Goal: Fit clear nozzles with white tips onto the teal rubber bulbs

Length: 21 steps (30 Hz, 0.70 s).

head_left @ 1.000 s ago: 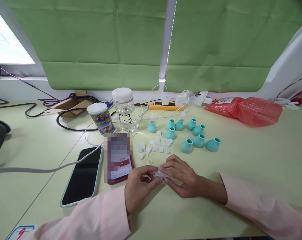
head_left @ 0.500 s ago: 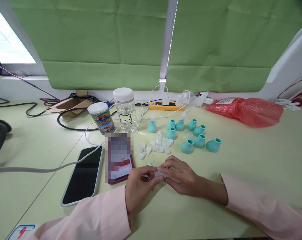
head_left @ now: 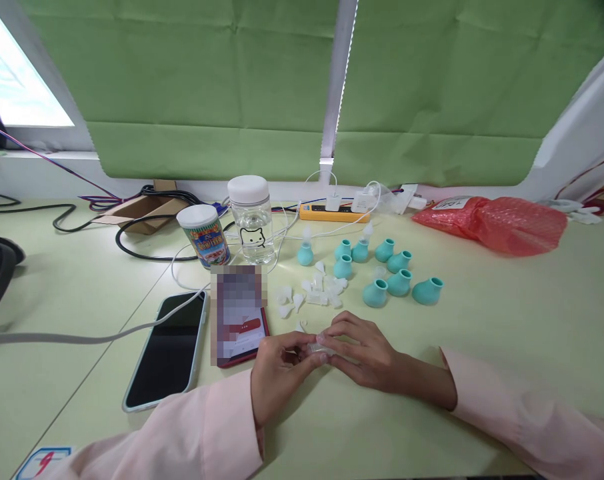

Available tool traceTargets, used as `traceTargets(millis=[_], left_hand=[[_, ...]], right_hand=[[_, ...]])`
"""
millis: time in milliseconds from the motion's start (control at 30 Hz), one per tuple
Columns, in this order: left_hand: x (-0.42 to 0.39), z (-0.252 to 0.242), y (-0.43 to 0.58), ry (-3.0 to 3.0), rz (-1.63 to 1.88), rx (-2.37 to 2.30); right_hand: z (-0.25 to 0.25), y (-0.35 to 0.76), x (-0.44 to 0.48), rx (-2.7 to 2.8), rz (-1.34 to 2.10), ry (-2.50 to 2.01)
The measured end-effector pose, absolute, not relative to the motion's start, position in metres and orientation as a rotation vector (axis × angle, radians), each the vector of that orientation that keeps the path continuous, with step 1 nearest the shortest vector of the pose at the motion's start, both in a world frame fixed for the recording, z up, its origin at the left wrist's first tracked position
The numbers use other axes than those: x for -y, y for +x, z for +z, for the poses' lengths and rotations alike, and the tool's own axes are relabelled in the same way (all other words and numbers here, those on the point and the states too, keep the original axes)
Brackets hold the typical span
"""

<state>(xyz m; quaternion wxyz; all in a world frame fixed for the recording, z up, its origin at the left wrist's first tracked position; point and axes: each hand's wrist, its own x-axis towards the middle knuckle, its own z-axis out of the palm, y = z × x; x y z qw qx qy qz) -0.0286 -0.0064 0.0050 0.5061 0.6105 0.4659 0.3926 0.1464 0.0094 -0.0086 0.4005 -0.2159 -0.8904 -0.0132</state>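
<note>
Between my two hands is a small translucent plastic piece (head_left: 320,348), partly covered by fingers. My left hand (head_left: 285,370) pinches its left side with thumb and forefinger. The fingertips of my right hand (head_left: 365,350) close on its other end. Just beyond my fingers lies a loose group of clear and whitish plastic pieces (head_left: 317,298), some of them cone-shaped tips. Behind these stand several teal rubber bulbs (head_left: 375,293) with open necks. Two bulbs at the back, one of them the left teal bulb (head_left: 305,254), have a translucent tip fitted on top.
Left of my hands lie a dark-screened phone (head_left: 167,353) and a red-cased phone (head_left: 245,340), crossed nearby by a grey cable (head_left: 82,339). Behind them stand a printed canister (head_left: 207,240) and a clear bottle (head_left: 253,223). A yellow power strip (head_left: 327,215) and red bag (head_left: 497,223) lie at the back.
Hardly anything differs. Both hands keep the same hold on the small plastic piece; the whole view has shifted very slightly.
</note>
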Motion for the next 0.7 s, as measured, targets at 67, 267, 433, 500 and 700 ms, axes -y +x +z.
traceTargets(millis=[67,267,433,500,700], left_hand=[[0.0064,0.0049,-0.0288,1.470,0.949,-1.127],[0.0072,0.0052,-0.0294,1.477,0.965,-1.152],[0.0069,0.0053,-0.0294,1.465,0.959,-1.157],[0.0064,0.0049,-0.0292,1.463,0.960,-1.155],[0.0070,0.0031,-0.0290,1.482,0.966,-1.154]], right_hand=[[-0.0081,0.1456,-0.0094,2.232,-0.025,-0.551],[-0.0053,0.1433,-0.0089,2.163,-0.008,-0.541],[-0.0091,0.1445,-0.0098,2.174,-0.013,-0.521],[-0.0105,0.1452,-0.0104,2.186,-0.002,-0.528],[-0.0081,0.1451,-0.0115,2.224,0.050,-0.517]])
